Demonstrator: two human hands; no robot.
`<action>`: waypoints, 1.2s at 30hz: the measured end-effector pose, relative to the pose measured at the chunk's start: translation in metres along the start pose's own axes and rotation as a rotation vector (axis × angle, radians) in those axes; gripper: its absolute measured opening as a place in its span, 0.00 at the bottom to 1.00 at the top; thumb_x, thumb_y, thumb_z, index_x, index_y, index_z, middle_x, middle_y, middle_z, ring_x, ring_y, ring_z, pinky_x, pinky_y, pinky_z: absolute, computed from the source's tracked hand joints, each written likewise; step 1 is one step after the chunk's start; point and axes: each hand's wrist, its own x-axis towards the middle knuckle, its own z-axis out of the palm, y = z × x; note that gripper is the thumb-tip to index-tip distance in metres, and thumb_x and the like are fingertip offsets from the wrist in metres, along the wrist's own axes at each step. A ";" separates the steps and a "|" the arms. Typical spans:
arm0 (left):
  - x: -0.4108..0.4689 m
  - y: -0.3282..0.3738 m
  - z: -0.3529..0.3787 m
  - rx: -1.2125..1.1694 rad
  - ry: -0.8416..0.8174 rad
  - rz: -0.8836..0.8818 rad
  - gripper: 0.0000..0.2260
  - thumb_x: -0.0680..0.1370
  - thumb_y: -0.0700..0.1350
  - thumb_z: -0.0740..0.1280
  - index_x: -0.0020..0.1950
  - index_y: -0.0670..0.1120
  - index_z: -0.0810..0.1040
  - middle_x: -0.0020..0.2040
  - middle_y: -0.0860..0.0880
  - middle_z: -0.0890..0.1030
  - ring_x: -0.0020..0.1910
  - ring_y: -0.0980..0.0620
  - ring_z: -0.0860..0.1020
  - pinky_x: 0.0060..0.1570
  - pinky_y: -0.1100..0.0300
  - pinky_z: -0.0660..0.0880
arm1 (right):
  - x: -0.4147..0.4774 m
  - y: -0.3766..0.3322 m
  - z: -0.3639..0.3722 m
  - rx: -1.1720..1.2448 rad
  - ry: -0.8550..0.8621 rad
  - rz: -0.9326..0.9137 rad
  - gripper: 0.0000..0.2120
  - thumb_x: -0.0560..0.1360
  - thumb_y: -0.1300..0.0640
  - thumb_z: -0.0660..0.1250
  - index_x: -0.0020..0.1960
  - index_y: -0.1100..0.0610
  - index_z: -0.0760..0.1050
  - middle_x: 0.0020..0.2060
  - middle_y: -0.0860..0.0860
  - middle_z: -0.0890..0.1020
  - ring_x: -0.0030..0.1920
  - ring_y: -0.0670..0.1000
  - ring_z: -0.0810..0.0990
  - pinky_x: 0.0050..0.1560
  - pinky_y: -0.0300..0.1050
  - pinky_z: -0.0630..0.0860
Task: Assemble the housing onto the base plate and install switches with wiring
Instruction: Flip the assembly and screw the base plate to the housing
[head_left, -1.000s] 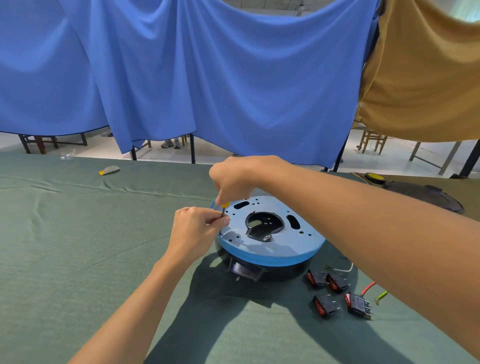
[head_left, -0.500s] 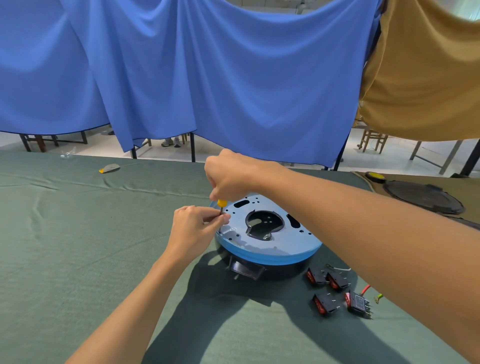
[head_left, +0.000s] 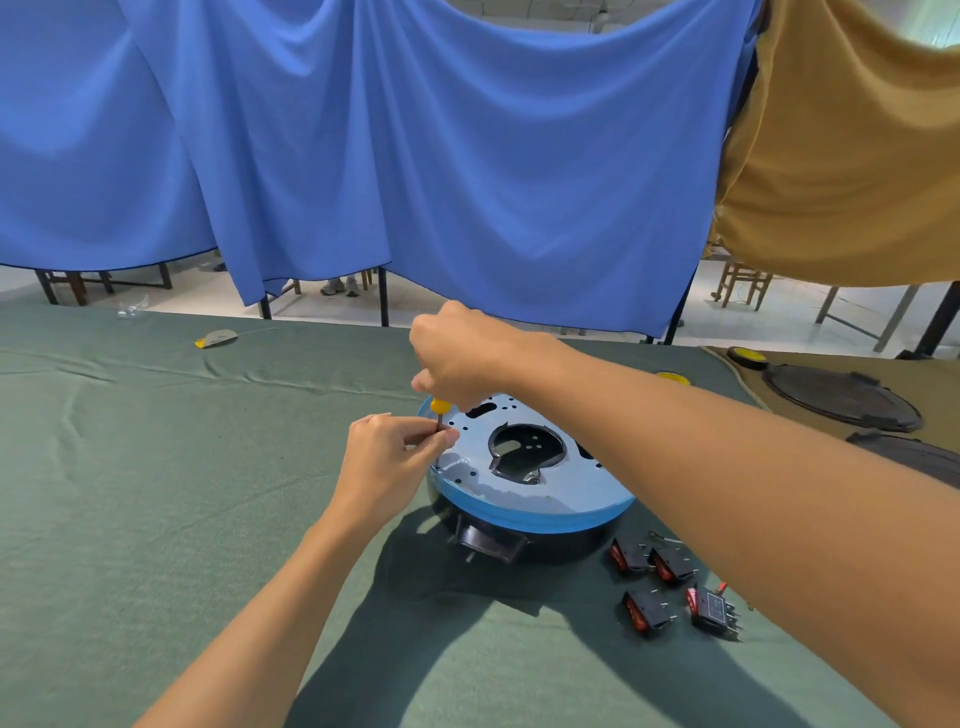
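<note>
A yellow-handled screwdriver (head_left: 439, 405) is gripped by the right hand (head_left: 462, 358), its shaft pinched by the left hand (head_left: 387, 457), at the left rim of the round blue metal base plate (head_left: 519, 496) atop the black housing (head_left: 566, 548); if tilted, its tip may slip.

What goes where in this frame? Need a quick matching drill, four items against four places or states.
Items
1. screwdriver
2. switches
3. base plate
4. left hand

Places or states
A. lying loose on the green cloth, near right of the housing
B. sitting on top of the black housing
C. upright, handle gripped by the right hand
D. pinching at the screwdriver shaft by the plate's left edge

Pairs: 1-C, 2-A, 3-B, 4-D
</note>
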 end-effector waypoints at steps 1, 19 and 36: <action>0.001 0.001 0.000 0.003 0.025 -0.001 0.03 0.72 0.42 0.75 0.44 0.43 0.87 0.31 0.56 0.81 0.33 0.60 0.77 0.33 0.69 0.69 | 0.001 -0.001 0.002 0.008 -0.001 0.012 0.17 0.80 0.57 0.63 0.34 0.55 0.61 0.33 0.54 0.68 0.24 0.50 0.73 0.22 0.38 0.64; 0.005 -0.012 0.002 0.202 -0.021 0.093 0.08 0.78 0.44 0.68 0.44 0.46 0.87 0.43 0.53 0.86 0.42 0.49 0.83 0.66 0.59 0.60 | 0.005 -0.006 -0.007 0.070 -0.178 0.041 0.12 0.76 0.60 0.65 0.34 0.57 0.70 0.15 0.47 0.74 0.33 0.47 0.81 0.21 0.35 0.67; 0.002 -0.010 0.009 0.076 0.003 0.039 0.05 0.75 0.43 0.73 0.44 0.44 0.87 0.37 0.44 0.85 0.37 0.39 0.77 0.56 0.56 0.69 | -0.003 0.006 -0.012 -0.099 -0.171 -0.142 0.15 0.76 0.61 0.66 0.35 0.50 0.67 0.37 0.50 0.67 0.34 0.51 0.72 0.28 0.42 0.63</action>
